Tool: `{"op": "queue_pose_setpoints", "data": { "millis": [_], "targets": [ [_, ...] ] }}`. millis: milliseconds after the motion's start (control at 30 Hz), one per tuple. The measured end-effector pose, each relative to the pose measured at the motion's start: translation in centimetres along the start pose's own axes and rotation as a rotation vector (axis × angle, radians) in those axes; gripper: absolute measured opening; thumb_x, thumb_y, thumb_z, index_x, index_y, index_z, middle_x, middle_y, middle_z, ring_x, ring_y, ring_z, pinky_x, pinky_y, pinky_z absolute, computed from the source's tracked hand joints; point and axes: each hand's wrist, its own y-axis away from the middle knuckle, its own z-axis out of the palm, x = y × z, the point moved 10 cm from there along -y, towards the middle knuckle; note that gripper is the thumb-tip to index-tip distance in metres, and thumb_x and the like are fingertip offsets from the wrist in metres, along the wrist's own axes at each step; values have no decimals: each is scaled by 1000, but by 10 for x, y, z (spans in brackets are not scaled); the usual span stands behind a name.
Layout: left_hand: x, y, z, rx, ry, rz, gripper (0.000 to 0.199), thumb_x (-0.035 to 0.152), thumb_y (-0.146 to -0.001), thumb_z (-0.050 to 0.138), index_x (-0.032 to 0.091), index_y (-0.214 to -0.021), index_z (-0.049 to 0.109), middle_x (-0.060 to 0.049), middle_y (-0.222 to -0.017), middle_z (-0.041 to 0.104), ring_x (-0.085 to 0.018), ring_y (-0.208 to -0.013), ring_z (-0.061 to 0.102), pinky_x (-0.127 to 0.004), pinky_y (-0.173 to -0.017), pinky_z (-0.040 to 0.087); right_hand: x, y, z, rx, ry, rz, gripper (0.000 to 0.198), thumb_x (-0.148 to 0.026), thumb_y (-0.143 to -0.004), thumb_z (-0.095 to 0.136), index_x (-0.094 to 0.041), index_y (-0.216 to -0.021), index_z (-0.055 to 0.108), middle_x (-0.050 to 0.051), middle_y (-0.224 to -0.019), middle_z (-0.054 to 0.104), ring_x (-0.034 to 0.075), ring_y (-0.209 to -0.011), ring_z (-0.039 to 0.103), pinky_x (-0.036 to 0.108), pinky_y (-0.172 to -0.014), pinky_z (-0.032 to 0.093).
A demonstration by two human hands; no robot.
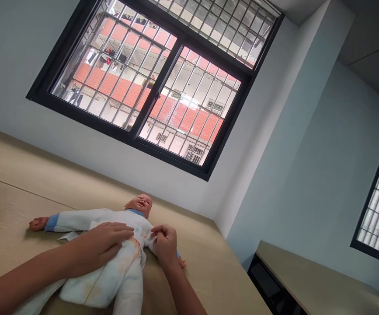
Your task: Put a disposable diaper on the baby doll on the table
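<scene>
A baby doll (140, 203) lies on its back on a pale wooden table, arms spread, in a white outfit with blue collar and cuffs. A white diaper (102, 280) with faint coloured print covers its middle. My left hand (100, 245) rests flat on the diaper's front at the doll's belly, fingers stretched out. At the doll's side, my right hand (165, 245) is closed in a pinch at the diaper's edge, by its white side tab (147, 239). Another white tab (68, 236) sticks out beyond my left wrist. Part of the doll's legs is hidden by my left arm.
The table (215, 271) meets the wall below a barred window (163, 94). A seam runs across the tabletop at left. To the right stands a second table (323, 275) with a dark open front. Another window (377, 205) is at the far right.
</scene>
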Motion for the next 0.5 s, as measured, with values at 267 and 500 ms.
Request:
{"op": "queue_pose_setpoints", "data": {
  "millis": [267, 500],
  "targets": [
    [-9, 5, 16, -114, -20, 3, 48, 17, -95, 42, 31, -123, 78, 3, -137, 76, -21, -129, 61, -36, -118, 38, -2, 13, 7, -127, 194, -129, 3, -22, -73, 64, -21, -73, 62, -3, -63, 56, 15, -59, 47, 27, -58, 37],
    [-8, 4, 20, -111, -6, 31, 45, 17, -92, 44, 31, -115, 80, 6, -131, 78, -22, -126, 64, -37, -116, 40, 5, 18, 11, -202, 507, -178, 10, -13, -79, 65, -21, -73, 64, 0, -69, 62, 17, -66, 54, 28, -65, 35]
  ]
}}
